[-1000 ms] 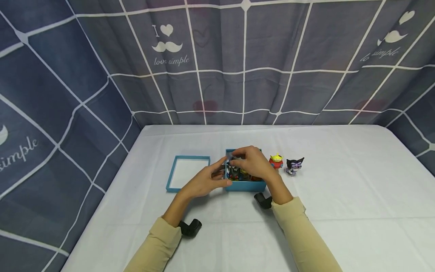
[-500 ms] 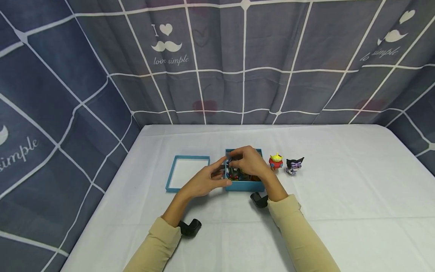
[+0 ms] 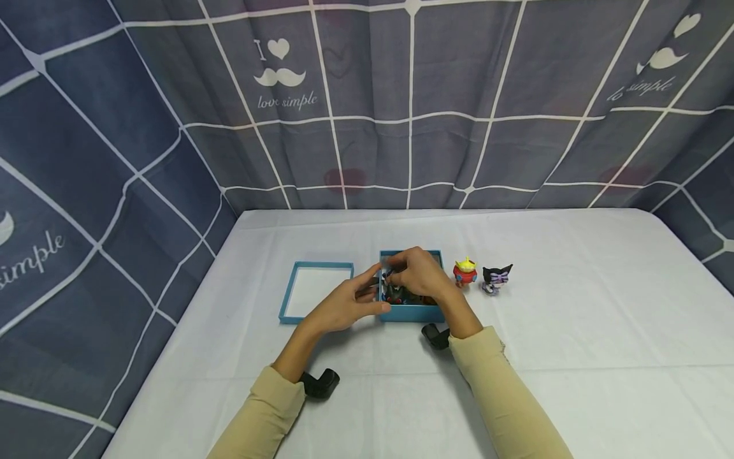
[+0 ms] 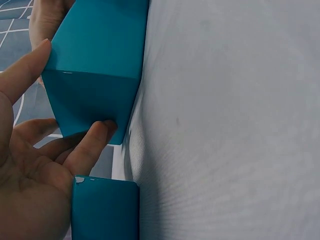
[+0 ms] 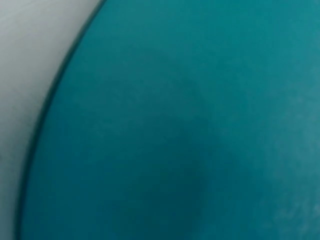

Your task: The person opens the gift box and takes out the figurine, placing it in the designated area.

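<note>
A blue box full of small toy figures stands on the white table. My left hand rests at its left end, fingertips touching the end wall and thumb at the near corner. In the left wrist view the left hand's fingers lie fairly straight against the box wall. My right hand reaches into the box, thumb and index finger pinching a small dark figure at the left end. That figure is mostly hidden. Only blurred blue box wall fills most of the right wrist view.
Left of the box lies its shallow blue lid, white inside facing up. To the right stand a red toy figure with a yellow top and a black-and-purple figure. A dark grid-patterned curtain hangs behind the table.
My right hand and forearm have shifted slightly left over the box. The left hand, the lid and the two figures on the table have stayed in place.
</note>
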Demonstrator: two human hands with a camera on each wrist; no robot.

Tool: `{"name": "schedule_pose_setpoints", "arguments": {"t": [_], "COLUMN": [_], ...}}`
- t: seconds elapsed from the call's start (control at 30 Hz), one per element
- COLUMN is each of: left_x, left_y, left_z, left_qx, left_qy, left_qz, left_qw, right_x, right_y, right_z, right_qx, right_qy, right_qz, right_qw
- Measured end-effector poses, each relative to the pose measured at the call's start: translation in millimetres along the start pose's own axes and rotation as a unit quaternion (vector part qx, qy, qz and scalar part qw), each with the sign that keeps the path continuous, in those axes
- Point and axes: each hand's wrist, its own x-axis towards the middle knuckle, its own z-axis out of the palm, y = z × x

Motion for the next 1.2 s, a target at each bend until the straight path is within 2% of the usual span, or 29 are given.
{"name": "schedule_pose_setpoints", "arguments": {"t": [0.2, 0.47, 1.2], "left_x": [1.0, 0.7, 0.7], "left_y": [-0.5, -1.1, -2.9], "left_z": [0.1, 0.0, 0.0], "left_qx": [-0.002, 0.002, 0.008], "left_qy": [-0.001, 0.001, 0.003], "left_qz": [0.001, 0.002, 0.001], "left_qw": [1.0, 1.0, 1.0], "right_x": [3.1, 3.6, -0.3], "right_y": [-0.8, 0.1, 1.8], "right_z": [-0.3, 0.1, 0.4], "right_qx": [-0.01, -0.012, 0.006], "right_qy": [-0.015, -0.013, 0.005], "right_qz": [0.014, 0.023, -0.014], "right_qw": [0.9997, 0.9996, 0.9999]}}
